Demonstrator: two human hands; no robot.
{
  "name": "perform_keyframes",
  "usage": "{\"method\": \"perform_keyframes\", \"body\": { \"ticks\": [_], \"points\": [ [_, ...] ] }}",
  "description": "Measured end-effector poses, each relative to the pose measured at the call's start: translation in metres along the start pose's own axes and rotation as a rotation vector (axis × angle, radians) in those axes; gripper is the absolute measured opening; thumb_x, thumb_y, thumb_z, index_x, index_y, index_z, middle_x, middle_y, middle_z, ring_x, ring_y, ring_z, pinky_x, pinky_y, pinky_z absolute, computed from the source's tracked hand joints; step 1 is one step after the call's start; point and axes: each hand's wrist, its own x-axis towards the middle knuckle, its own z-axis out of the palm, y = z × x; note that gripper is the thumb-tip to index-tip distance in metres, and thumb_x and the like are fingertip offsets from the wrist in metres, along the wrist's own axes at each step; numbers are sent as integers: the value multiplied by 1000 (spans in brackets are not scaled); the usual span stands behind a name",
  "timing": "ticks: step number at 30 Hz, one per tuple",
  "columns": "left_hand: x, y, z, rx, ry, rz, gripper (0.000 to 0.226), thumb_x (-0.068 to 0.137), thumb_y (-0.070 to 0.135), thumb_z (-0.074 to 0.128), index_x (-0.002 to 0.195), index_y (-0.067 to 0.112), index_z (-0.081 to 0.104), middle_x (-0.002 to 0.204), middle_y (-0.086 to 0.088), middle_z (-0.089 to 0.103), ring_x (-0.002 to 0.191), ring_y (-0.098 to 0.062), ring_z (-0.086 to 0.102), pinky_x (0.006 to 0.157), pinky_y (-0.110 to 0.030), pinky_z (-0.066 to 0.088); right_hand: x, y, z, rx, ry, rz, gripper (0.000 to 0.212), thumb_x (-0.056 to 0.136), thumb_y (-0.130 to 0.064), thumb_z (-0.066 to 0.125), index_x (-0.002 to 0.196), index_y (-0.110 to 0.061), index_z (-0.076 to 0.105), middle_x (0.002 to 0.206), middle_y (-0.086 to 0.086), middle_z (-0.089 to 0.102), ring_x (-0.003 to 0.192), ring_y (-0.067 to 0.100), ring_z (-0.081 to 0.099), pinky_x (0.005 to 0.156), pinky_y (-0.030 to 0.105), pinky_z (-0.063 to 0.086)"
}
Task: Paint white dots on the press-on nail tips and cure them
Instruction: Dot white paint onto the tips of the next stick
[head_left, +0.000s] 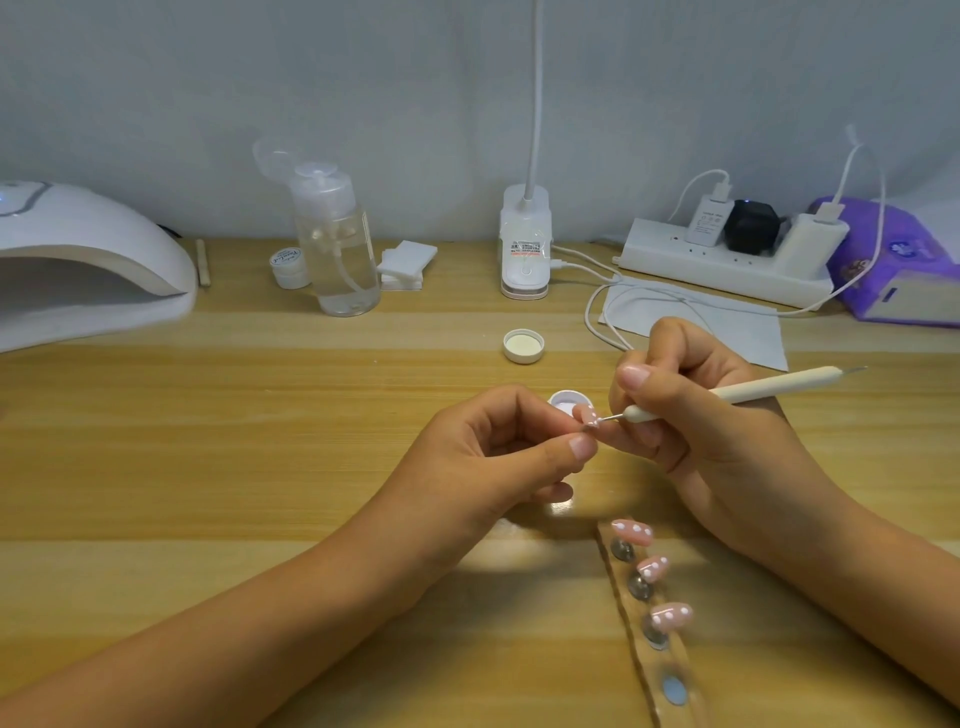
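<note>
Nearest the lens, at lower right, a tan strip holder (670, 662) was noted lying on the pale striped wooden bench (260, 441). Three pink press-on nail tips with white dots were seen perched on its metal studs: the farthest tip (631, 532), the middle tip (653, 567) and the nearest tip (671, 616). One bare pale disc (674, 691) was recorded below them on the strip.

Above the bench centre, a fourth pink nail tip (589, 415) was pinched between thumb and forefinger of the left hand (498, 447). White dots were visible on it. The right hand (691, 415) was curled around a cream dotting pen (753, 389), held like a pencil; its fine metal point was touching the pinched tip, or all but.

Just behind the fingers, a small open white pot (569, 400) was partly hidden. A round white screw cap (523, 345) was lying farther back, inner face up.

Along the wall were logged:
- a white arched curing lamp (88, 249), far left
- a thin wooden stick (202, 262)
- a small labelled white jar (288, 265)
- a clear pump bottle of liquid (337, 249)
- stacked white pads (405, 262)
- a white desk-lamp base (524, 244)
- a white power strip with plugs (727, 265)
- a purple tissue pack (893, 260), far right
</note>
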Motion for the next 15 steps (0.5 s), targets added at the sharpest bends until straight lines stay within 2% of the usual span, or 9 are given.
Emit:
{"method": "perform_keyframes", "body": {
  "ticks": [3,10,15],
  "points": [
    [0,0,0,0,2,1,5,67,20,71,69,19,67,68,4,66,61,-4,59,61,-17,52,0,0,1,-4,-6,-1,28,79,-9,59,56,-21,51,54,-3,51,50,7,57,62,23,56],
    [0,0,0,-3,-1,-1,7,68,20,71,72,16,66,68,5,66,62,-3,59,62,-16,52,1,0,1,6,13,1,27,78,-10,58,55,-22,50,51,-3,48,48,6,51,61,24,55],
    [1,0,0,-4,-3,-1,3,67,21,72,68,21,68,69,4,66,62,-4,60,62,-17,53,0,0,2,-2,8,-4,28,78,-9,58,54,-22,50,51,-2,48,48,6,50,61,24,56]
  ]
}}
